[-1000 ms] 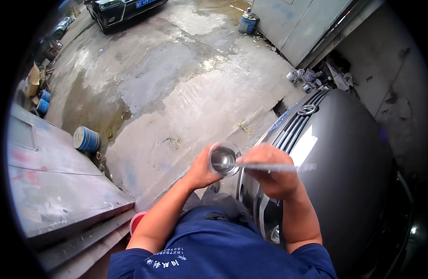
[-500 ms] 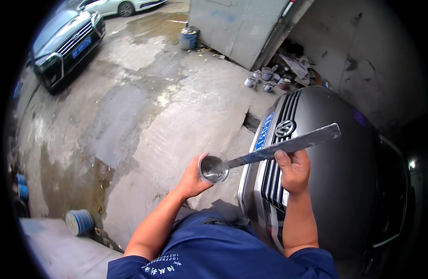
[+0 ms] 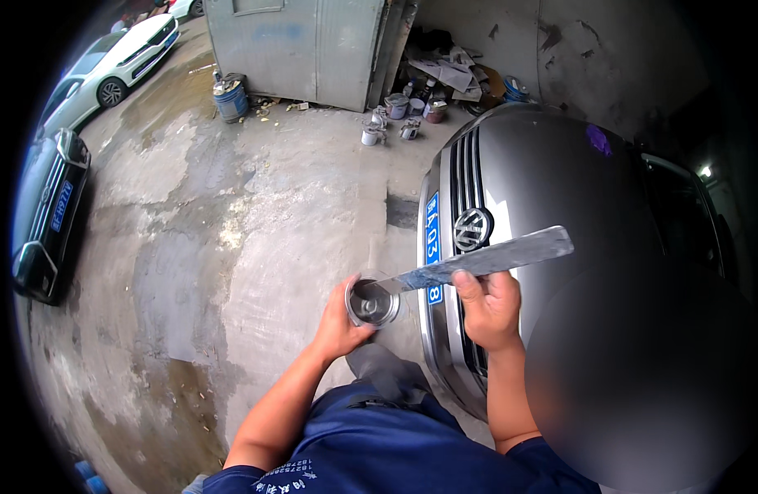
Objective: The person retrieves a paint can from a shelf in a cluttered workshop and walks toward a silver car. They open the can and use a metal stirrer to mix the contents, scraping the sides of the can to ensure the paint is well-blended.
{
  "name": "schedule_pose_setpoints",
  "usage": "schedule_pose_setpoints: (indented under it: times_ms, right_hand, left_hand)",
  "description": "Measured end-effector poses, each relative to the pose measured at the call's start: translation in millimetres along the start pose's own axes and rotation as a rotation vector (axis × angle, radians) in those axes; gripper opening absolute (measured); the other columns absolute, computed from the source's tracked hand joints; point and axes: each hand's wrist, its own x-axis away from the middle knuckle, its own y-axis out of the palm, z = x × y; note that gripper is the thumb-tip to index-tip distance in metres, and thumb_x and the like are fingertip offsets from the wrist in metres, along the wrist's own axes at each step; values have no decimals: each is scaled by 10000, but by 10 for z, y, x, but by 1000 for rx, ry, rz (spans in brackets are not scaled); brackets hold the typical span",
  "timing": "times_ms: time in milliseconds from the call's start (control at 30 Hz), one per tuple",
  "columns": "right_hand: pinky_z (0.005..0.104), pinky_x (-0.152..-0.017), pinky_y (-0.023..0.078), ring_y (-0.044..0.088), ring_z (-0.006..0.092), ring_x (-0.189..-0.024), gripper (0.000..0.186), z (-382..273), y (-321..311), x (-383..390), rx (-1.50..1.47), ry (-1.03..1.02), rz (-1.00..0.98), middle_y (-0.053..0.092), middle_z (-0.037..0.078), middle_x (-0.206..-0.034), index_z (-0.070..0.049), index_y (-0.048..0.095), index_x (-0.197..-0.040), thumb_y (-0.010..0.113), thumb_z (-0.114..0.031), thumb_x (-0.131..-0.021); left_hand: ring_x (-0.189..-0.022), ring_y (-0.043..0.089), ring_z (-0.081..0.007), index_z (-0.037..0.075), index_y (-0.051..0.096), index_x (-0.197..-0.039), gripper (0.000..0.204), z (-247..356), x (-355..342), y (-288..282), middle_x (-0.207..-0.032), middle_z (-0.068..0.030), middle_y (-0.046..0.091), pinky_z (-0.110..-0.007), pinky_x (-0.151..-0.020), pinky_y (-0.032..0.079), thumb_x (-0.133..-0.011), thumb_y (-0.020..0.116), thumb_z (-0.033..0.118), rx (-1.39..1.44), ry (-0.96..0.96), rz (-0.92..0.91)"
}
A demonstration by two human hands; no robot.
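Note:
My left hand (image 3: 340, 328) wraps round a clear cup (image 3: 372, 303) with dark grey liquid in it, held upright in front of my waist. My right hand (image 3: 490, 309) grips a long, flat, smeared metal strip (image 3: 519, 247) between thumb and fingers. The strip's left end reaches to the mouth of the cup; its right end sticks out past my right hand. Just beyond both hands is the front of a dark grey car (image 3: 560, 181) with a chrome grille.
A black car (image 3: 41, 239) and a white car (image 3: 128, 49) stand at left. Ahead are a grey metal door (image 3: 329, 49), a blue bucket (image 3: 230, 103), several small cans (image 3: 370, 136) and paper scraps (image 3: 453, 74) by the wall. A blurred patch hides the lower right.
The view has swung right, bringing the cars and wall cans leftward. The strip, nearly level a second ago, now slants up to the right. The cup sits slightly further left.

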Motion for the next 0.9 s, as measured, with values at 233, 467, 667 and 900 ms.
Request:
schedule_pose_setpoints:
  times_ms: [233,467,667,900]
  right_hand:
    - [276,-715,485,583,129,-784,158,570,151,-775,-53,80,88,633,99,-899,54,541,-1031,558,-78,-945]
    - [292,-721,508,602,147,-807,187,1295,14,-1534,-136,228,225,631,108,-949,47,503,-1075,543,-95,-960]
    - [297,-713,532,616,149,-796,191,1904,302,-1624,94,574,470,627,116,-961,27,498,-1095,525,-115,-970]
    - [300,-738,528,610,149,-794,191,2364,231,-1743,347,707,694,626,98,-967,17,508,-1103,535,-117,-969]
  left_hand:
    - [-1215,474,-384,29,369,-1380,866,-225,-1354,52,-1285,-220,479,-418,-1033,394,-618,772,122,-26,-4,-113]
    - [-1249,433,-394,12,348,-1393,861,-403,-2602,313,-1322,-221,466,-429,-1055,369,-644,752,143,-41,48,-288]
    - [-1224,478,-373,11,352,-1380,848,-757,-3698,640,-1296,-219,487,-410,-1038,391,-649,762,136,10,116,-519]
    - [-1184,463,-421,36,372,-1366,815,-994,-4477,1140,-1241,-236,501,-445,-1016,396,-655,754,145,101,197,-758]
